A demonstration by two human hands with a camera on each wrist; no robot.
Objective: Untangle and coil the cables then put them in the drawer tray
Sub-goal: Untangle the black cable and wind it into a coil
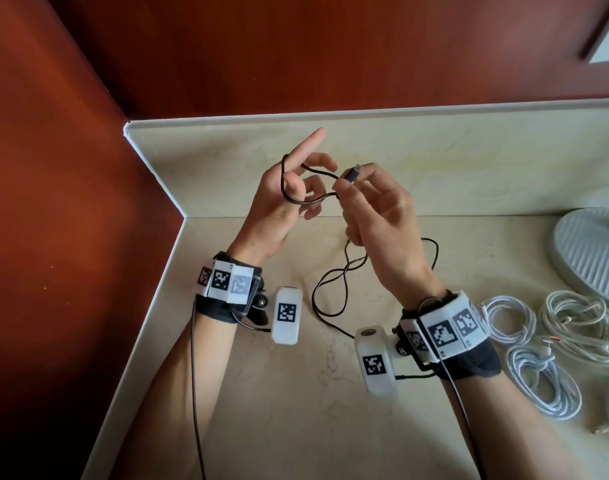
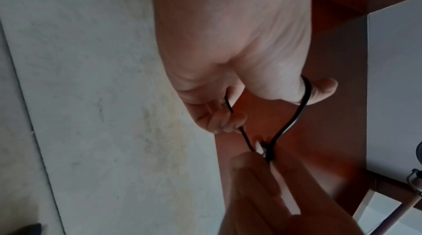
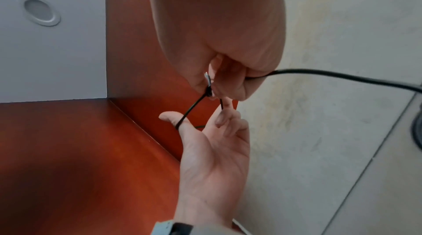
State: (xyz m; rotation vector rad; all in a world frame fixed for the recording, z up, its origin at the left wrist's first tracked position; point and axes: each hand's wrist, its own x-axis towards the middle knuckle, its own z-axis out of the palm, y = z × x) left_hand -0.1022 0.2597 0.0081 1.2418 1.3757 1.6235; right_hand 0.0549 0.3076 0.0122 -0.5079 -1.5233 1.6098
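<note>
Above the marble counter [image 1: 296, 420], my left hand [image 1: 285, 206] is raised with its index finger straight. A thin black cable [image 1: 317, 200] loops round its thumb, and its curled fingers [image 2: 228, 119] hold the strand. My right hand [image 1: 382, 216] pinches the cable's plug end [image 1: 352, 174] close to the left fingers. In the right wrist view the cable [image 3: 342, 75] runs out of the right hand [image 3: 217, 31] toward the counter. The rest of the black cable lies in loose loops [image 1: 313, 296] below the hands. No drawer tray is in view.
Several coiled white cables [image 1: 504, 318] [image 1: 544, 382] lie on the counter at the right, beside a tangled white bunch [image 1: 580, 327]. A grey ribbed fan base [image 1: 594, 251] stands at the far right. Red-brown wood panels [image 1: 71, 202] close off the left and back.
</note>
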